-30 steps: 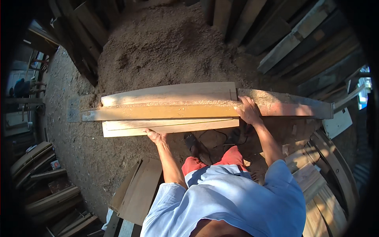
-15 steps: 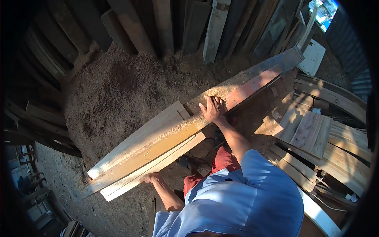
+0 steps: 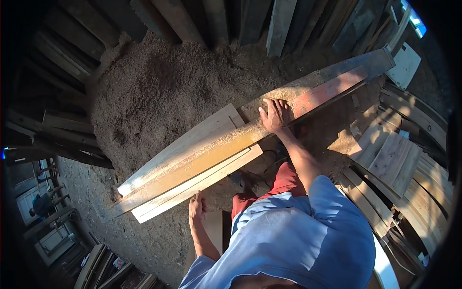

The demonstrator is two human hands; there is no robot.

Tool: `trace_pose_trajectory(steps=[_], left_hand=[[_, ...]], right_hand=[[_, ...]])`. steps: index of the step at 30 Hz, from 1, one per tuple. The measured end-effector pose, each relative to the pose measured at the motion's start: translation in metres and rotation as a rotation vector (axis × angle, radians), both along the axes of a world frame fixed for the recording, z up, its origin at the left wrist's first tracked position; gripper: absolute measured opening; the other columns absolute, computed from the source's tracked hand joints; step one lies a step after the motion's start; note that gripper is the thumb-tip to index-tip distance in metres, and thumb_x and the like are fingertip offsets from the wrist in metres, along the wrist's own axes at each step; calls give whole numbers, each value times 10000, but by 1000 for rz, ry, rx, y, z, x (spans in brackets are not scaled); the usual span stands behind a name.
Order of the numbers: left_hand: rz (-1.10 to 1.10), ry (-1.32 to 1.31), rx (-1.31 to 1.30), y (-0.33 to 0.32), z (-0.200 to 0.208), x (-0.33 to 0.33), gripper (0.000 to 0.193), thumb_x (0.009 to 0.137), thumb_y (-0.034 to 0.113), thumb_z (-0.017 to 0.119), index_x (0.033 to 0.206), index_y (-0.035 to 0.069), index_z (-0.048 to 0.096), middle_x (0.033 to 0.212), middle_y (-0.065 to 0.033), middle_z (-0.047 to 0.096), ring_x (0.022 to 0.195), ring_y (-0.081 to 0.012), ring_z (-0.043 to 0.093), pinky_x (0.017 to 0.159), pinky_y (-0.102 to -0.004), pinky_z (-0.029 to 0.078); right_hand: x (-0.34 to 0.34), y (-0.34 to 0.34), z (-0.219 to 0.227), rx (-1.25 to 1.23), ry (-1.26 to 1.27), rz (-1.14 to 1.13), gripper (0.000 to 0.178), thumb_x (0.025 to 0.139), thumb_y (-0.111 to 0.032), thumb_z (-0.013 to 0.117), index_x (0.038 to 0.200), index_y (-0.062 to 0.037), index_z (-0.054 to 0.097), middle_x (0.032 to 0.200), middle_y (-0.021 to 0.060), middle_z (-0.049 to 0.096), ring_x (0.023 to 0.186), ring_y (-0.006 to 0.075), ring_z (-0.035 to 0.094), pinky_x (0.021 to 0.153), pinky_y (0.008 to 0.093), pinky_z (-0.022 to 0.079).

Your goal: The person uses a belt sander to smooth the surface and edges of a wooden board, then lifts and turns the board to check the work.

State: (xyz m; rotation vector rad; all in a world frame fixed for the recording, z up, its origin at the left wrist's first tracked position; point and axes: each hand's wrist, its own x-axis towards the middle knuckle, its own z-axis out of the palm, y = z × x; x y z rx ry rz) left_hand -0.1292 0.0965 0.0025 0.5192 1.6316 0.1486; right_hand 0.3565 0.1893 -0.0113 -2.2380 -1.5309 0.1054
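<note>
A long, narrow wooden bench (image 3: 187, 168) dusted with shavings runs from lower left to upper right, with a red-painted stretch (image 3: 327, 91) beyond my right hand. Flat on top of it, fingers spread, lies my right hand (image 3: 275, 116), gripping nothing. Along the bench's near side is a pale board (image 3: 202, 183). My left hand (image 3: 196, 207) is just short of that board's near edge, fingers curled, nothing visible in them. Another pale, wide board (image 3: 192, 139) lies along the far side of the bench.
A large heap of sawdust (image 3: 149, 86) spreads beyond the bench. Upright planks (image 3: 281, 26) lean behind it. Stacked pale boards (image 3: 394, 164) lie at the right, and more timber (image 3: 94, 265) at the lower left. A brown panel (image 3: 213, 226) stands beside my left forearm.
My left hand has come off the near board's edge and drawn back toward me, its fingers curling. My right hand stays on the bench. The whole view has shifted somewhat.
</note>
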Motion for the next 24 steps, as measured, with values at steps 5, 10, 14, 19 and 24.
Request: trace_pose_trajectory(steps=[5,10,14,19,24], left_hand=[[-458,381,1036,130,57,122,428,1013,423,593,1023,-3,628,821,-144,676,759,-312,643,734,-402,514],[-897,861,1619,243,-54,151,594,949,547,563,1300,67,580,1251,-230,620,1195,-449,547,1008,-555,421],[-1091,623,927,238,-58,199,506,970,541,523,1220,119,644,1151,-219,677,1121,-436,604,979,-555,443],[-1025,590,1122,207,-40,203,359,989,403,511,1080,97,677,1071,-203,697,1054,-432,616,940,-540,458],[-1016,594,1199,206,-50,192,326,998,359,495,1074,90,664,1075,-199,694,1049,-443,603,929,-548,453]], right_hand=[[7,-34,19,99,73,-364,564,873,-290,734,1326,-45,505,1326,231,502,1202,427,492,977,547,406],[33,-55,-13,-35,442,-753,720,946,-420,647,1431,49,398,1274,329,537,1165,505,544,982,563,460],[63,-52,-12,-230,416,-844,831,943,-469,632,1467,102,332,1322,336,515,1201,490,538,1011,566,451],[55,-42,-29,-172,137,-949,817,955,-465,594,1439,144,345,1435,289,427,1299,454,453,1096,572,346],[53,-23,-41,-154,84,-1002,836,959,-469,586,1444,163,333,1496,284,392,1383,438,374,1163,560,252]])
